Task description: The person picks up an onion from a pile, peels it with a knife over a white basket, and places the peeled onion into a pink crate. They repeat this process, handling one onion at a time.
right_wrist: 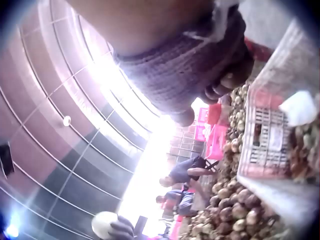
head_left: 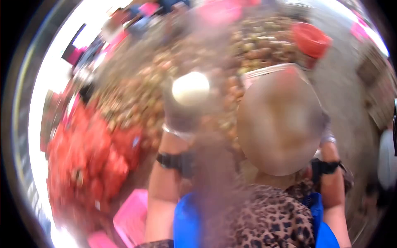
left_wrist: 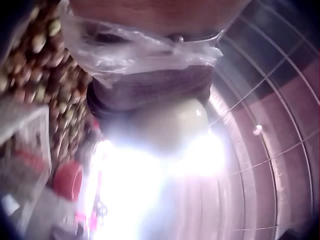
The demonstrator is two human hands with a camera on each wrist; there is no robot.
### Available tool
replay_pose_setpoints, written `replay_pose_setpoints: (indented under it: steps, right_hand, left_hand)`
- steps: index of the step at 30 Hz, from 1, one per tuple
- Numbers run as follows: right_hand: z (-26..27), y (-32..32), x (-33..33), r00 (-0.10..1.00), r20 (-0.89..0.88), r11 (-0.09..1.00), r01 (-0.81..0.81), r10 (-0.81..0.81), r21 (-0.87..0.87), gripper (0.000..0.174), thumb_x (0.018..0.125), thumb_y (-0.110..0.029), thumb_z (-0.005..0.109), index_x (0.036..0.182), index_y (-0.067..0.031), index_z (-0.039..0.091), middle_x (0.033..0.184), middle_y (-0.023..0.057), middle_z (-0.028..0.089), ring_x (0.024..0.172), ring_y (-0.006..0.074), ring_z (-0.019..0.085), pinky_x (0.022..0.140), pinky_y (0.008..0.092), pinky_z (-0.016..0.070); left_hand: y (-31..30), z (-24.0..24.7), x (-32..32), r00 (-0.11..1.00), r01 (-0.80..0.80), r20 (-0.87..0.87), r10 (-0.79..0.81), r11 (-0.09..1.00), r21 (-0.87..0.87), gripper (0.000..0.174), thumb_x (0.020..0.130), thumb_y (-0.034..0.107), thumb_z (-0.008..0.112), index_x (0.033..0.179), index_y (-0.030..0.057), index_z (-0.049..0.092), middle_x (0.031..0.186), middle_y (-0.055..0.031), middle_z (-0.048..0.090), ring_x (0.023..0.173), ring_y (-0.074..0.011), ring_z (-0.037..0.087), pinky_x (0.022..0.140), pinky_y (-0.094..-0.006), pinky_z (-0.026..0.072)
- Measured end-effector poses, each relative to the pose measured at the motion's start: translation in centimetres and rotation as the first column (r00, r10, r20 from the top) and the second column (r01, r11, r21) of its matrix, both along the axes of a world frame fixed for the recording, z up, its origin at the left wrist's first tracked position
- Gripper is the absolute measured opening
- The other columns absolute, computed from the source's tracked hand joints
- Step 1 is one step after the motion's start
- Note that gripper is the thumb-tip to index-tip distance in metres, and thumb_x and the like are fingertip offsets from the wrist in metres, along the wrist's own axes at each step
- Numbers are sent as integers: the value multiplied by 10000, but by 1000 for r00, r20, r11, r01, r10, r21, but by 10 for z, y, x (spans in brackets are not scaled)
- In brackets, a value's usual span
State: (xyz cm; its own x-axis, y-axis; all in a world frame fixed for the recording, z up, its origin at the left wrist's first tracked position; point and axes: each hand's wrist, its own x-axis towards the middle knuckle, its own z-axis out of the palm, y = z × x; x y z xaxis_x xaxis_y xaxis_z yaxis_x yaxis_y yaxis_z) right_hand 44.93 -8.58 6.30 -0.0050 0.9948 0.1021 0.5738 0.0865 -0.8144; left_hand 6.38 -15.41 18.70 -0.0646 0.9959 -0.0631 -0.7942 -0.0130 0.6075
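Note:
My left hand [head_left: 182, 111], in a grey knit glove over a thin plastic one, is raised over a big heap of brownish round produce [head_left: 136, 99] and grips a pale round thing [head_left: 190, 88]. In the left wrist view the glove [left_wrist: 150, 90] wraps the top of that pale round thing [left_wrist: 172, 127]. It shows again far off in the right wrist view [right_wrist: 104, 224]. My right hand [right_wrist: 200, 65], also gloved, is held next to a clear plastic crate [right_wrist: 272, 135], fingers [right_wrist: 222, 90] curled. What they hold is hidden. In the head view a blurred patch covers most of that hand [head_left: 327, 133].
Red mesh sacks [head_left: 91, 157] lie at the left, with pink crates [head_left: 132, 215] near my feet. A red tub [head_left: 311, 39] stands at the heap's far side. Two people [right_wrist: 182, 175] sit or crouch beyond the heap. Everything is motion-blurred.

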Motion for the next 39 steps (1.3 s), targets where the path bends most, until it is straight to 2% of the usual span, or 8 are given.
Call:
replay_pose_setpoints:
  steps: [6, 11, 13, 22, 25, 28, 33, 39]
  right_hand:
    - [-32, -12, -12, 992, -60, 984, -119, 111, -134, 239, 796, -184, 687, 958, -11, 655, 785, -50, 560, 693, 56, 489, 644, 211, 429]
    - [-31, -21, -11, 984, -105, 971, -161, 144, -177, 233, 797, -169, 686, 970, -15, 654, 786, -51, 566, 704, 41, 485, 643, 199, 421]
    - [-25, -29, -24, 987, -100, 967, -146, 128, -206, 224, 795, -162, 686, 962, -14, 659, 779, -53, 566, 693, 37, 481, 633, 199, 416]
    - [-51, -45, 3, 994, 37, 980, -94, 102, -175, 231, 792, -104, 678, 1002, -12, 654, 670, -84, 477, 535, 15, 369, 476, 182, 311]
    - [-39, -68, 11, 992, 125, 968, 60, -30, -243, 224, 791, -105, 679, 997, -19, 659, 677, -89, 475, 551, 14, 371, 487, 181, 315]
    - [-32, -86, 24, 968, 227, 966, 159, -111, -206, 189, 792, -101, 655, 960, -15, 670, 698, -73, 512, 593, 24, 417, 535, 187, 351]
    - [-44, -96, 37, 968, 209, 927, 203, -140, -316, 185, 784, -96, 643, 946, -10, 672, 727, -62, 547, 612, 25, 440, 551, 186, 357]
    - [-28, -74, -13, 973, 197, 915, 189, -124, -355, 184, 786, -77, 626, 955, -11, 659, 667, -77, 499, 556, 17, 409, 500, 190, 328]
  left_hand:
    - [-277, 9, -221, 424, -705, -717, 553, 699, 122, 531, 845, 458, 520, 1163, 33, 529, 1058, -130, 612, 934, -267, 616, 733, -380, 542]
    - [-545, -129, -342, -19, -920, -999, 27, 390, 28, 149, 803, 226, 569, 858, 94, 609, 715, -2, 569, 661, -152, 566, 611, -288, 466]
    - [-528, -120, -309, 279, -960, -955, 101, 38, -276, 86, 801, 160, 583, 847, 87, 583, 664, -15, 553, 606, -131, 536, 530, -250, 429]
    - [-278, -204, -255, 383, -798, -910, 158, 554, -239, 256, 802, 304, 682, 960, 117, 606, 832, 17, 560, 696, -70, 514, 529, -214, 398]
    - [-283, -342, -228, -12, -882, -973, -229, 461, -98, 406, 873, 408, 577, 1076, 57, 565, 976, -66, 576, 859, -214, 541, 688, -384, 474]
    - [-331, -462, -174, 946, -295, -247, 209, 247, -923, 678, 875, 608, 397, 1268, 62, 484, 1259, -169, 520, 1181, -322, 463, 875, -525, 446]
    - [-305, -464, -147, 863, -51, 194, 467, 461, -886, 538, 850, 624, 465, 1131, 173, 552, 980, -56, 576, 879, -212, 551, 717, -400, 480]
    - [-164, -380, -202, 782, -622, -538, 315, 453, -639, 413, 869, 355, 602, 1190, 107, 522, 969, -65, 589, 773, -203, 586, 634, -354, 529]
